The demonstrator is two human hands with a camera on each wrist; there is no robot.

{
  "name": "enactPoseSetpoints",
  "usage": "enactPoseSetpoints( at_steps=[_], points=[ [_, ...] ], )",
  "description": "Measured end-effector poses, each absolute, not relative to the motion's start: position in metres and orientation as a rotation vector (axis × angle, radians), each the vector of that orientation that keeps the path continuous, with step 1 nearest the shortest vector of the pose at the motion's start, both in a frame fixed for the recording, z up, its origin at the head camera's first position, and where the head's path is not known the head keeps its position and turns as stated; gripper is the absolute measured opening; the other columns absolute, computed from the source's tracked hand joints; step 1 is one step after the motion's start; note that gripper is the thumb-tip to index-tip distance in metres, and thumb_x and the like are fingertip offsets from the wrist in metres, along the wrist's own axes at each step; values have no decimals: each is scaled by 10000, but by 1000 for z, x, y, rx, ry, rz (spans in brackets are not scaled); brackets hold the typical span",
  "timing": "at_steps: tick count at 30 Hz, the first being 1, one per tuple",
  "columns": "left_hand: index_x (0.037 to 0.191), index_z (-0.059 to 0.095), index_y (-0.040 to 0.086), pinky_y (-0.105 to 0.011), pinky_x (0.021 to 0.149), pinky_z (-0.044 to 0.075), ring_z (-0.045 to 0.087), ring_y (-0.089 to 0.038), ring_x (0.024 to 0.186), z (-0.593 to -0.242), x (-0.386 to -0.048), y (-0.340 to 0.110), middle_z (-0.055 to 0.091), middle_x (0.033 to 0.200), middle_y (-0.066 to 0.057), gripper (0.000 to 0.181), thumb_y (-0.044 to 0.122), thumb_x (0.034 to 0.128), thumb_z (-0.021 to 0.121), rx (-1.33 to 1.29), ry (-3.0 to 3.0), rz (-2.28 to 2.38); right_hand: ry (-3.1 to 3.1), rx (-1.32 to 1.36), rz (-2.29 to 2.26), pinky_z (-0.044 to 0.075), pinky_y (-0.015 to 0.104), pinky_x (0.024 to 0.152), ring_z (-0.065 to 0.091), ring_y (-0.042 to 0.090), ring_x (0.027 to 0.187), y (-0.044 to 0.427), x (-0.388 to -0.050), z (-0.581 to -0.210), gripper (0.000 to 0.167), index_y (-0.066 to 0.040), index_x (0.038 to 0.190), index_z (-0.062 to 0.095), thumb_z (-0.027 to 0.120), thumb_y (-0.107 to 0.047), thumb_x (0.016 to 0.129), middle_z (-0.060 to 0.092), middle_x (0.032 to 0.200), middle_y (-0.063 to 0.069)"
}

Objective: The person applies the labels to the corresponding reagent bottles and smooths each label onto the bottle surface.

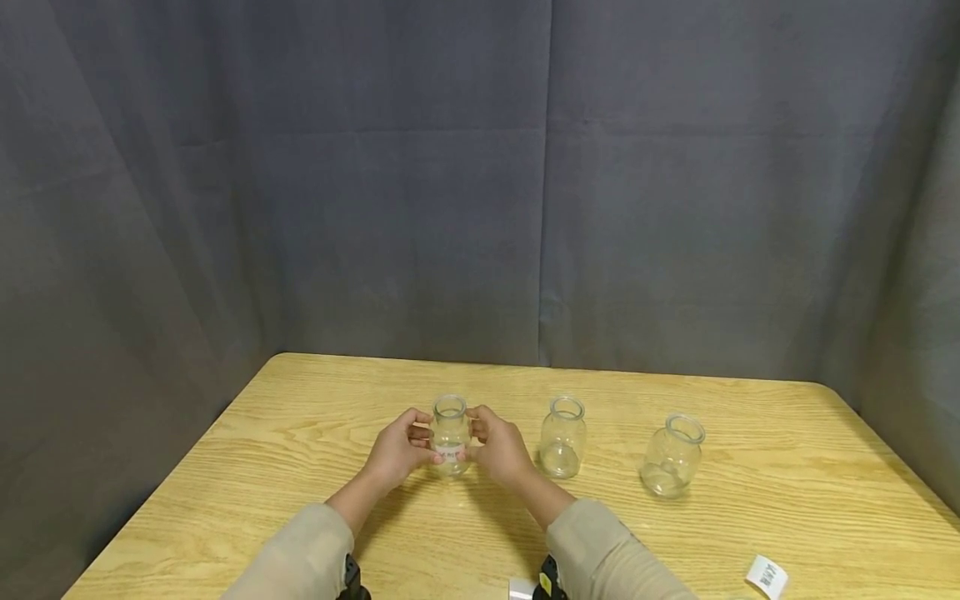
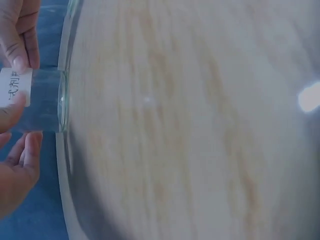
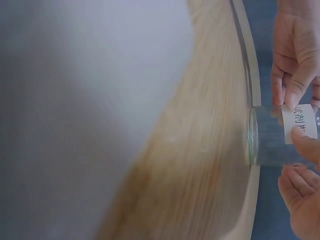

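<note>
A clear glass jar (image 1: pixel 450 427) stands upright between both hands at the middle of the table. My left hand (image 1: pixel 397 448) holds its left side, with the thumb on a white label (image 1: pixel 448 453) on the jar's front. On the other side, my right hand (image 1: pixel 498 446) holds the jar, its thumb at the label's right end. Printed dark characters show on the label (image 2: pixel 17 86) in the left wrist view. In the right wrist view both thumbs touch the label (image 3: pixel 299 122), and the fingers curve around the glass jar (image 3: pixel 270 145).
Two more clear glass jars, one upright (image 1: pixel 563 437) and one farther right (image 1: pixel 672 456), stand on the wooden table (image 1: pixel 337 392). Near the front right lies a loose printed white label (image 1: pixel 767 577). A white object (image 1: pixel 521 589) shows partly at the bottom edge. Grey curtains (image 1: pixel 405 208) enclose the table.
</note>
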State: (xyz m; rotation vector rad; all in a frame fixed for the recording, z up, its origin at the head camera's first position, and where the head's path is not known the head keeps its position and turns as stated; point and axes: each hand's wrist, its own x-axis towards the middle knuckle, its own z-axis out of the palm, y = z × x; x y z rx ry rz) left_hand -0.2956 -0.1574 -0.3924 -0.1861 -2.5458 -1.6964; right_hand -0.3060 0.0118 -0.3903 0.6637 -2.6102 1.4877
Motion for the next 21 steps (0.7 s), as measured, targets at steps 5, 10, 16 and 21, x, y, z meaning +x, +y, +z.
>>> enactPoseSetpoints(
  at_steps=[5,10,16,21],
  points=[
    [1081,525,17,-320,685,484,530,-272,920,-397,-298,-164,555,974,-120,423,-12,686,676,-180,-2484,-1873,-2609,655,1537,441,391,796,530,308,984,12,-306,-389,501,-37,1150,486,684,-67,691,569,1068,157],
    [1092,519,4,-322,695,482,522,-292,942,-395,-296,-165,551,992,-134,408,-8,709,660,-188,-2490,-1881,-2581,673,1607,461,370,762,524,319,988,14,-306,-388,462,-15,1130,502,675,-54,704,566,1057,186],
    [1119,496,1,-318,700,479,514,-297,945,-395,-296,-166,544,1018,-153,436,3,716,663,-202,-2507,-1866,-2581,696,1671,457,367,770,517,316,1001,15,-309,-388,441,-12,1129,495,663,-54,723,559,1071,185],
    [1148,492,11,-328,723,474,501,-303,989,-396,-297,-169,543,1051,-157,455,32,726,662,-179,-2487,-1961,-2602,692,1665,448,386,782,512,325,1000,16,-310,-388,436,-24,1152,484,646,-72,751,538,1091,208]
  ],
)
